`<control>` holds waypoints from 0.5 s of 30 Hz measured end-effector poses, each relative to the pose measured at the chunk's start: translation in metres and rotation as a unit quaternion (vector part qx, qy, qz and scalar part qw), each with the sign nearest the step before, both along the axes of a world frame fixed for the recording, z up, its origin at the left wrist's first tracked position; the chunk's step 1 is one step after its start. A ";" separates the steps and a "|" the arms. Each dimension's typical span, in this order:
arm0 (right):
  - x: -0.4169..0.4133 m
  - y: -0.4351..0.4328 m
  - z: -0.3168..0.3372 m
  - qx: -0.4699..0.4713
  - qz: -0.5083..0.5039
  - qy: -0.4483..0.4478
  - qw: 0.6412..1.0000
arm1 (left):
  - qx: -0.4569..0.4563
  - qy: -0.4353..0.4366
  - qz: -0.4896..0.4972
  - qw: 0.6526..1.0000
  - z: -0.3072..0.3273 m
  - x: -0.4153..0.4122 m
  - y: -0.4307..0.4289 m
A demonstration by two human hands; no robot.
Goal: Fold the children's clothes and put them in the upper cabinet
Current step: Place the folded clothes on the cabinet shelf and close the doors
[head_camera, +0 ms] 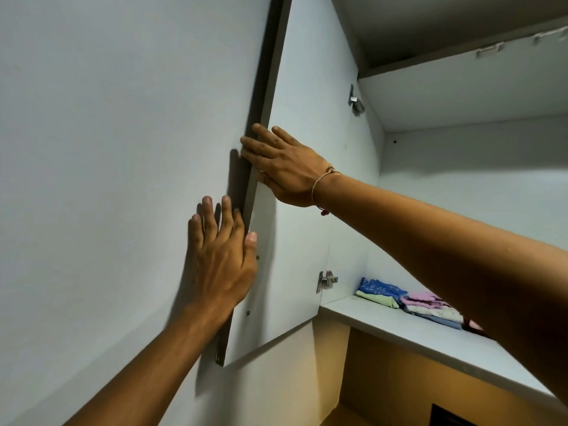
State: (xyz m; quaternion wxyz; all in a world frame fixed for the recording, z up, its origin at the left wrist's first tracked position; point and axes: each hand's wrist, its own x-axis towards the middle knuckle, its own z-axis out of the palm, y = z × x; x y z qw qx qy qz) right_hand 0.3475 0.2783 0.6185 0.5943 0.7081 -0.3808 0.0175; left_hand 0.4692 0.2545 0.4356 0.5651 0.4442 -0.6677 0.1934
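Note:
The upper cabinet door [304, 149] stands swung wide, its free edge against the white wall on the left. My right hand [282, 167] grips that free edge, fingers wrapped over it. My left hand [221, 256] lies lower on the same edge, fingers spread flat on the wall behind the door and thumb on the door's inner face. Inside the cabinet, folded children's clothes sit on the shelf [384, 324]: a blue and green pile [381, 292] and a pink, white and blue pile [430, 309]. My right forearm hides part of the clothes.
Two metal hinges [327, 281] [355, 99] join the door to the cabinet side. A higher shelf [461, 56] spans the top. Below the shelf is a wooden-coloured lower compartment [384, 379]. The white wall [107, 149] fills the left.

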 end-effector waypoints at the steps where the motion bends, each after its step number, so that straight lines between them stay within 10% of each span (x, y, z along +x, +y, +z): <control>1: -0.003 0.005 0.000 0.001 0.002 -0.003 1.000 | -0.015 0.016 -0.021 1.000 -0.001 -0.003 0.002; 7: -0.050 0.062 -0.008 0.000 -0.001 -0.033 0.999 | -0.077 0.019 -0.215 0.973 -0.005 -0.043 0.022; 11: -0.110 0.114 -0.023 -0.006 -0.010 -0.099 0.995 | -0.045 0.035 -0.476 0.877 -0.008 -0.097 0.033; 15: -0.191 0.159 -0.040 -0.039 -0.098 -0.141 0.984 | 0.016 -0.032 -0.519 0.854 -0.002 -0.179 0.032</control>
